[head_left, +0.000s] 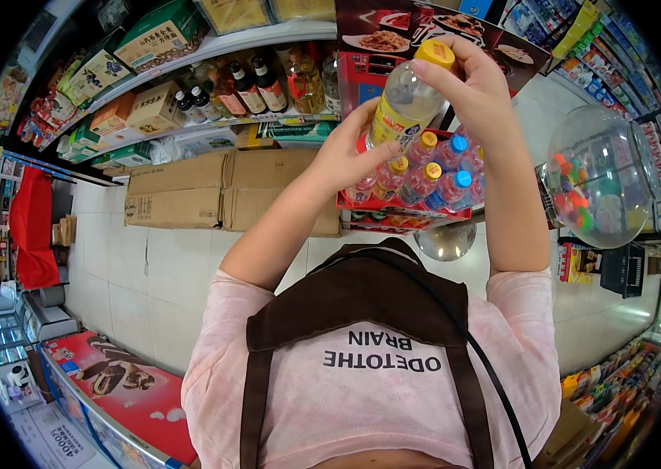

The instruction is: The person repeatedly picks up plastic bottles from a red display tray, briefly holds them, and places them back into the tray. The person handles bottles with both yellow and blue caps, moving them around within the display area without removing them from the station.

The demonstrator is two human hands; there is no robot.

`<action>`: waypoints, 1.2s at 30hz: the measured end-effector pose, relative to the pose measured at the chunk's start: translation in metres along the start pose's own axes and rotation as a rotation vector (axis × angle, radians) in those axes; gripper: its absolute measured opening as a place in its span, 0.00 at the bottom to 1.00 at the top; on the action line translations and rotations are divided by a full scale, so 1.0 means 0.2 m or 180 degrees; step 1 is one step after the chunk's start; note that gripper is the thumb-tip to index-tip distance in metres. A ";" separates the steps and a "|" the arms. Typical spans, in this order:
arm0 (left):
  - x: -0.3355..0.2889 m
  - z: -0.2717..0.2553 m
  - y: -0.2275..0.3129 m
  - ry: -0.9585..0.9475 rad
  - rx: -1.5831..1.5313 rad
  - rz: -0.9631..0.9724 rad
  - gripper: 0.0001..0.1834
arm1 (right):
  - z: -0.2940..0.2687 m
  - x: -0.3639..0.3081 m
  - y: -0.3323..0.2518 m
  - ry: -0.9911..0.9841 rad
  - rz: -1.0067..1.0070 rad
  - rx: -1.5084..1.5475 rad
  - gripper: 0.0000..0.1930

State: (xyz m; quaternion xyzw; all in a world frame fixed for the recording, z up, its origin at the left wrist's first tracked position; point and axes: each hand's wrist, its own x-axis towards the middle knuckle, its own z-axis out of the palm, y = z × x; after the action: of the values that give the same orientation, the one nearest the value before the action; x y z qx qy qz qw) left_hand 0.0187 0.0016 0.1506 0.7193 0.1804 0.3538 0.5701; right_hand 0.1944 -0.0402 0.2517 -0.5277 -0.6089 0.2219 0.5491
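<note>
A clear plastic drink bottle (pixel 409 98) with a yellow cap and a yellow label is tilted in front of me, above a red display rack. My left hand (pixel 350 150) wraps round its lower, labelled part. My right hand (pixel 473 84) is closed at its top, thumb and fingers beside the yellow cap (pixel 434 53). Just under the held bottle, several small bottles with yellow caps (pixel 432 171) and blue caps (pixel 462 180) stand close together in the red rack (pixel 416 221). The lower end of the held bottle is partly hidden by my left hand.
Dark sauce bottles (pixel 249 87) and boxes fill the shelf at the left. Flattened cardboard (pixel 182 191) lies below it. A clear dome (pixel 600 180) with colourful pieces stands at the right. A red-topped freezer (pixel 123 391) is at the lower left.
</note>
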 end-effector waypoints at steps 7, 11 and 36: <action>0.02 0.00 -0.01 0.0104 -0.0686 -0.0016 0.30 | 0.03 0.05 0.14 -0.0120 0.0103 -0.0714 0.15; 0.04 0.01 -0.04 0.0254 -0.0659 -0.0259 0.30 | 0.04 0.05 0.22 -0.0141 0.0133 -0.1193 0.18; 0.05 0.00 -0.41 0.0128 -0.0074 -0.1474 0.36 | 0.20 -0.14 0.70 -0.0693 0.0373 -0.2533 0.21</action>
State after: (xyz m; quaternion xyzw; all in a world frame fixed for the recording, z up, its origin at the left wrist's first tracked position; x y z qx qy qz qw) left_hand 0.0368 0.0320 0.0757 0.6449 0.3478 0.2299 0.6405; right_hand 0.2095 -0.0033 0.1081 -0.7060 -0.6706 0.0547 0.2212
